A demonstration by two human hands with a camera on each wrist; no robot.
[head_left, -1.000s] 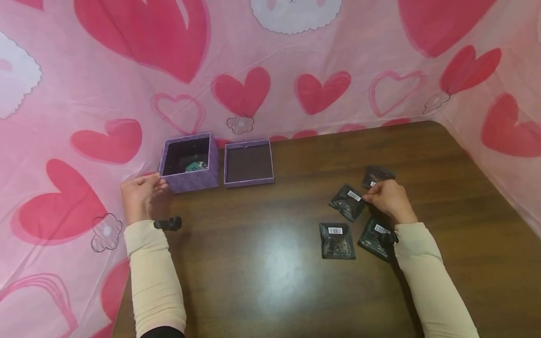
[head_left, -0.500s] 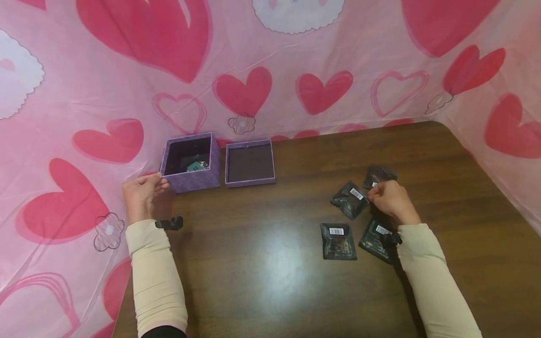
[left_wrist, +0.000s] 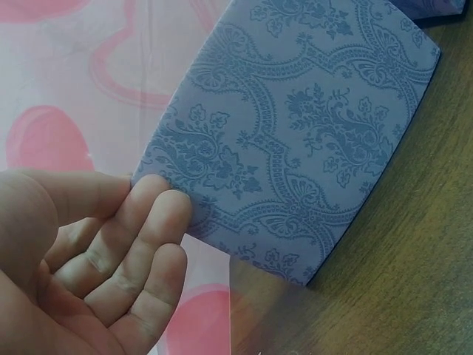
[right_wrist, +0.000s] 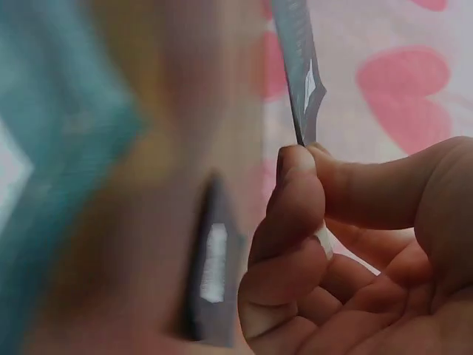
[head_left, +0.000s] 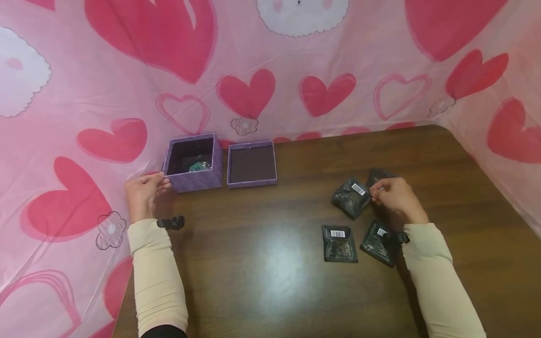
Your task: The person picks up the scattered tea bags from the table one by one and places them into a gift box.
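Above the table (head_left: pixel 236 234), a dark square packet (head_left: pixel 349 199) bears a white barcode label (head_left: pixel 358 189).

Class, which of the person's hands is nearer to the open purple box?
The left. The left hand pinches the purple box at its near left corner; the right hand is well off to its right, pinching a dark packet.

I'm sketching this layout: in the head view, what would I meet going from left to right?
Left hand → open purple box → shallow purple lid → lower-left dark packet → right hand
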